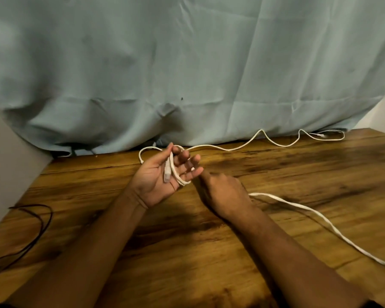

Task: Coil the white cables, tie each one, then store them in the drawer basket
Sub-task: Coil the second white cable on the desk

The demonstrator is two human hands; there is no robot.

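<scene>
One wide pale blue cloth [187, 63] hangs behind the wooden counter [298, 174]. Above the counter's middle, the left hand [158, 178] is palm up, its fingers nearly straight, and the white cable [231, 149] loops around them. The right hand [225, 194] is just beside it, back upward, fingers bent under; I cannot tell if it grips the cable, which comes out from beneath it. A black cable [42, 223] lies at the left. The white plug [167, 174] rests on the left palm.
</scene>
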